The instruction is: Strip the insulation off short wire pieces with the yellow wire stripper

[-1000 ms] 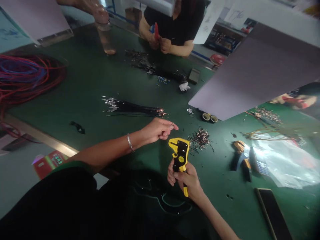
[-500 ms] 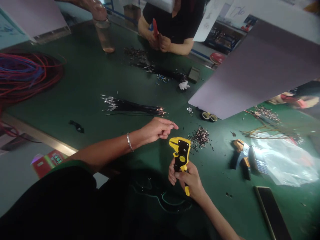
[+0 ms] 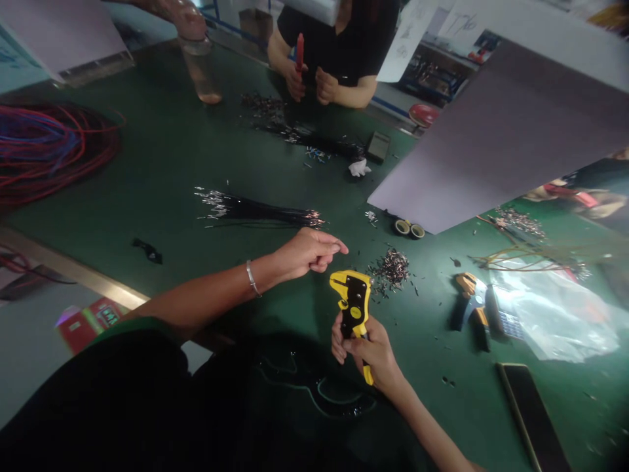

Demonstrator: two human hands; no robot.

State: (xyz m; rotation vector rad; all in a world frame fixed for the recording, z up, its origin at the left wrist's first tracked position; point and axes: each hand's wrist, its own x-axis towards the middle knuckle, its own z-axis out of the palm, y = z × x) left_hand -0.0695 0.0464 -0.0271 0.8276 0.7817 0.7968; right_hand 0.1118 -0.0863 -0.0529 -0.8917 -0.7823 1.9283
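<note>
My right hand (image 3: 371,354) is wrapped round the handles of a yellow and black wire stripper (image 3: 356,308), its jaws pointing up and to the left. Just above those jaws is my left hand (image 3: 312,252), thumb pressed against the forefinger; whatever it pinches, if anything, is too small to make out. Beyond my left hand lies a bundle of black wires (image 3: 265,211), with shiny tips at the left end and bare copper at the right. A pile of small dark offcuts (image 3: 393,267) is to the right of the stripper's head.
On the right are an orange and grey wire stripper (image 3: 474,301), a calculator (image 3: 508,313), a clear plastic bag (image 3: 565,314) and a phone (image 3: 533,416). Tape rolls (image 3: 409,228) sit near a grey panel (image 3: 506,131). Coiled wires (image 3: 54,151) lie left. A co-worker (image 3: 339,52) sits opposite.
The co-worker opposite has moved their hands apart, the red tool now in one of them. My own hands and the wire stripper have hardly moved; the view has shifted slightly.
</note>
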